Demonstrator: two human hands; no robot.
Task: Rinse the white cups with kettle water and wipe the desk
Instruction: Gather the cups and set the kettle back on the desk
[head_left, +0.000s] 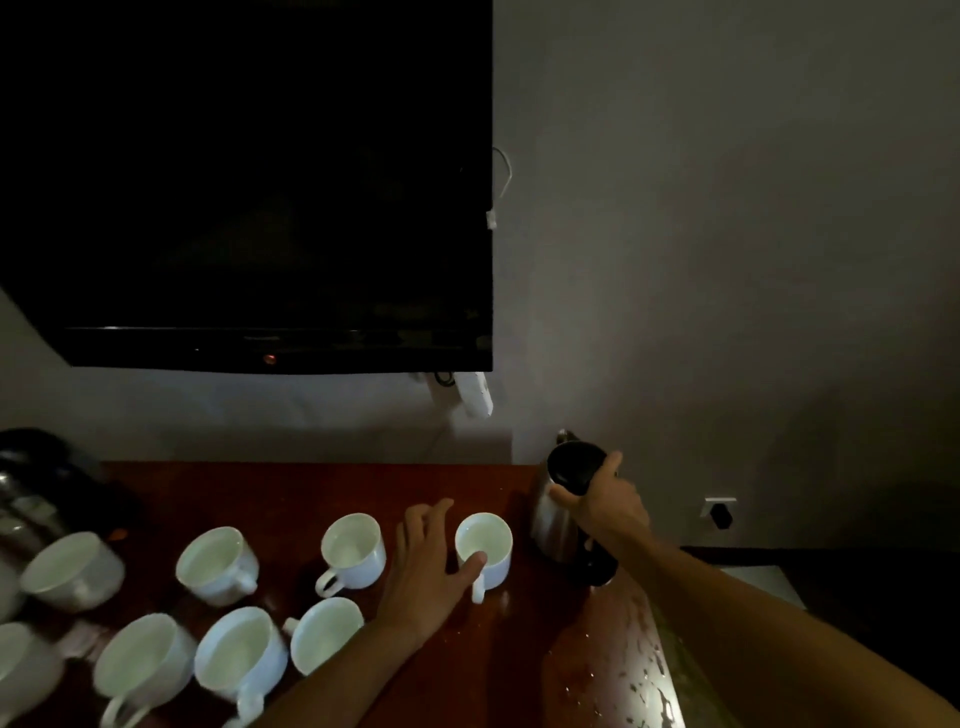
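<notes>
Right now the right hand (605, 501) has its grip wrapped around the black handle of the steel kettle (558, 514), which stands or hovers upright at the counter's (467, 675) far right corner; whether its base touches the wood I cannot tell. The left hand (428, 566) lies just left of the nearest white cup (484, 551), fingers loosely spread, thumb laid on the cup's near rim, so it steadies rather than clasps it. That cup sits between the two hands, just beside the kettle on its left, handle pointing toward the counter's near edge.

The relation that matters is this: the cup lies directly to the left of the kettle, and the spout appears to face away toward the wall. So pouring would likely call for turning the kettle round and tipping it leftward over the rim, while the left hand keeps clear of hot water.

More white cups (353, 551) stand toward the counter's left and near edge. Water droplets (639, 665) glisten along the right edge, so wiping is not yet done.
</notes>
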